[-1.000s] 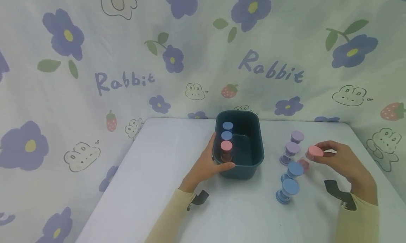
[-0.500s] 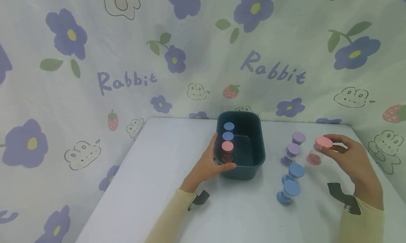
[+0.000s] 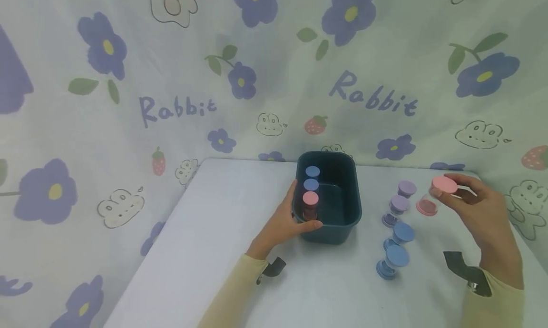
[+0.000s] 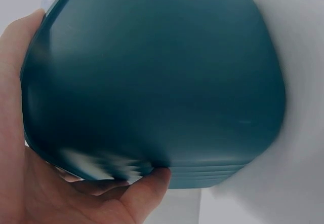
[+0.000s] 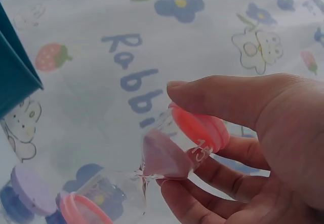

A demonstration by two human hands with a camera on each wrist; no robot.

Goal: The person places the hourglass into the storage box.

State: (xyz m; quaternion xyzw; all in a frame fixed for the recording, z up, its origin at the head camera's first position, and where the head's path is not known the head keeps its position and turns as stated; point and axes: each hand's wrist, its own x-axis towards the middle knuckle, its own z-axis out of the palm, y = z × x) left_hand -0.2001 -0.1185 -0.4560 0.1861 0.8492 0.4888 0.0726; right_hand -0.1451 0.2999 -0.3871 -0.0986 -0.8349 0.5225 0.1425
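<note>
A dark teal plastic bin (image 3: 329, 233) stands at the middle of the table. My left hand (image 3: 282, 223) grips its left front corner, thumb over the rim, fingers along the side. Inside, along the left wall, stand a pink-capped sand timer (image 3: 310, 199) and two blue-capped sand timers (image 3: 311, 184). My right hand (image 3: 479, 204) pinches a pink sand timer (image 3: 444, 185) by its upper cap. In the right wrist view this hourglass (image 5: 169, 158) is tilted, pink sand in the bulb near my fingers and "15" printed on the glass.
Two purple sand timers (image 3: 399, 204) and two blue sand timers (image 3: 396, 256) stand in a row on the white table (image 3: 239, 199), between the bin and my right hand. A patterned curtain (image 3: 274, 80) hangs behind the table's back edge.
My right hand has raised the pink sand timer off the table and carried it right, away from the purple and blue ones. My left hand keeps its grip on the bin.
</note>
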